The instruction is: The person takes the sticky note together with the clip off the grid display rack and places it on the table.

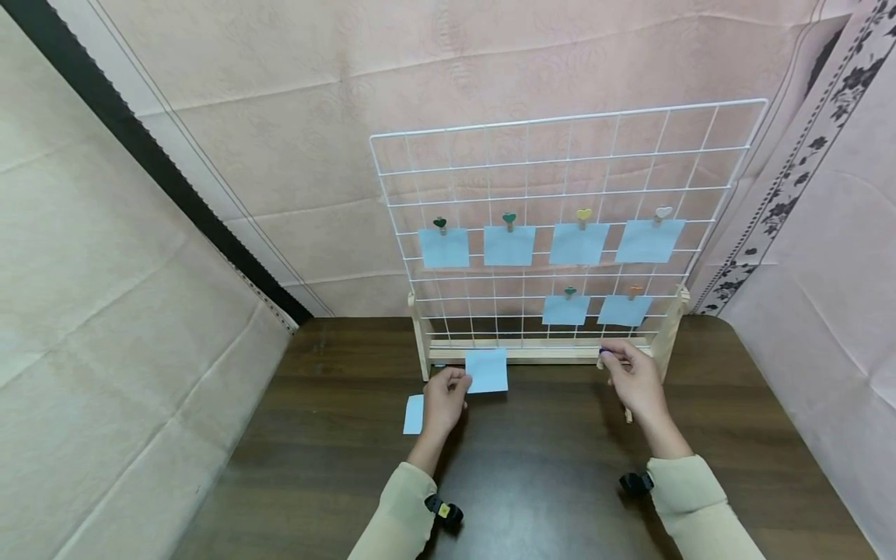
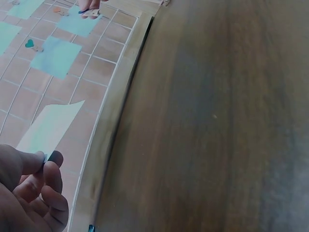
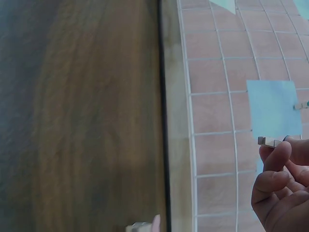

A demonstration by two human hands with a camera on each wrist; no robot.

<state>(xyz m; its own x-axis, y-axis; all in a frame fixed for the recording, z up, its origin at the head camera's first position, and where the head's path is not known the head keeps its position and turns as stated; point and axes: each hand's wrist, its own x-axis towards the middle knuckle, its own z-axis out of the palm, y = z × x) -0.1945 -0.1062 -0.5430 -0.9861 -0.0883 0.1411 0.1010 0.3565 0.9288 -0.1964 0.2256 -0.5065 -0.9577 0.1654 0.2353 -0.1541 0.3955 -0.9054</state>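
My left hand (image 1: 445, 400) pinches a light blue paper note (image 1: 488, 371) by its left edge, between thumb and fingers. The note is raised in front of the rack's wooden base. In the left wrist view that note (image 2: 50, 128) looks slightly bent, its far corner pointing up. On the right side, my right hand (image 1: 635, 381) holds a small wooden clothespin (image 3: 268, 142) with a dark blue top between thumb and forefinger, close to the lower grid. Two blue notes (image 1: 565, 310) hang by heart-topped clothespins just above that hand.
A white wire grid (image 1: 568, 123) stands in a wooden base (image 1: 546, 355) at the back of the dark wooden table (image 1: 532, 474). Several more clipped notes (image 1: 509, 246) form its upper row. Another blue note (image 1: 413, 414) lies left of my left hand; a clothespin (image 1: 628, 416) lies below my right.
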